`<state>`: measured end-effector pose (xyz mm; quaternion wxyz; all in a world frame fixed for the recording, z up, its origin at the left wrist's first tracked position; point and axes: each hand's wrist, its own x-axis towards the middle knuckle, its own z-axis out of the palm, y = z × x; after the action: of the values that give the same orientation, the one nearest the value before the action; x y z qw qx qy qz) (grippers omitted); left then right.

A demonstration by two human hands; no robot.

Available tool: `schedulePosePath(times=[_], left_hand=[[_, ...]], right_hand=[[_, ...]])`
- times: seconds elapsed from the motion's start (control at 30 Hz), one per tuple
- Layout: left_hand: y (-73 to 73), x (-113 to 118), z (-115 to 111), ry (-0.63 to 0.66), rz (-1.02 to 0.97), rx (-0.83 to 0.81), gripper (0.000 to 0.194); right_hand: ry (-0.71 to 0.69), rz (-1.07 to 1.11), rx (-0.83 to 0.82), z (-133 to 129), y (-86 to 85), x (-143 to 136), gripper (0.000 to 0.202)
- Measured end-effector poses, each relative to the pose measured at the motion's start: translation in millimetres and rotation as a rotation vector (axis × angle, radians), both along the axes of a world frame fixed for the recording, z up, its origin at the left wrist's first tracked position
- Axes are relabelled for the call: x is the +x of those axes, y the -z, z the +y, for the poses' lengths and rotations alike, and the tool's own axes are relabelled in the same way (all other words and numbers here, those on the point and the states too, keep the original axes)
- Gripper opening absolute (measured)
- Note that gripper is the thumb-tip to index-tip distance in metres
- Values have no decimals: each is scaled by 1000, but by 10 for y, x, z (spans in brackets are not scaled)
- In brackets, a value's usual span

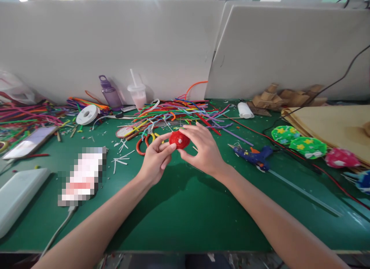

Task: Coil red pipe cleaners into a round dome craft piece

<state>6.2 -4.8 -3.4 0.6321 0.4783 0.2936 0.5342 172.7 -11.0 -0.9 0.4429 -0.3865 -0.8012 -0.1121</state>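
Note:
A small round red piece (175, 138), fuzzy like coiled pipe cleaner with a pale spot at its centre, is held up above the green table (179, 215). My left hand (156, 157) pinches its left side between thumb and fingers. On the other side, my right hand (202, 147) curves round it, fingertips at its top edge and thumb near its lower right. Behind the hands lie scissors with orange handles (140, 147), partly covered, and a heap of coloured pipe cleaners (185, 109).
At right lies a blue glue gun (254, 156) with a long glue stick, near green flowered felt pieces (308, 147) and a red cable. A purple bottle (111, 93) and pink drink cup (138, 94) stand behind. Phones and a white power bank (21, 195) are on the left.

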Motion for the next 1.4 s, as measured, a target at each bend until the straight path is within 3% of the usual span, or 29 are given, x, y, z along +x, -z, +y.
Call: schedulePosePath(times=[0.23, 0.47, 0.7, 1.03, 1.27, 1.4], left_hand=[[-1, -2, -15, -8, 22, -17, 33], [-16, -9, 6, -83, -9, -8, 39], [-17, -9, -5, -104, 5, -65, 27], [-30, 15, -8, -88, 54, -74, 31], [4, 7, 0, -55, 97, -60, 30], [13, 4, -9, -18, 141, -6, 26]], right_hand=[[5, -45, 37, -1, -17, 16, 38], [11, 58, 37, 21, -62, 94, 52], [61, 47, -5, 47, 62, 27, 45], [70, 58, 29, 80, 110, 21, 30], [43, 19, 18, 86, 103, 44, 57], [10, -32, -22, 46, 70, 18, 50]])
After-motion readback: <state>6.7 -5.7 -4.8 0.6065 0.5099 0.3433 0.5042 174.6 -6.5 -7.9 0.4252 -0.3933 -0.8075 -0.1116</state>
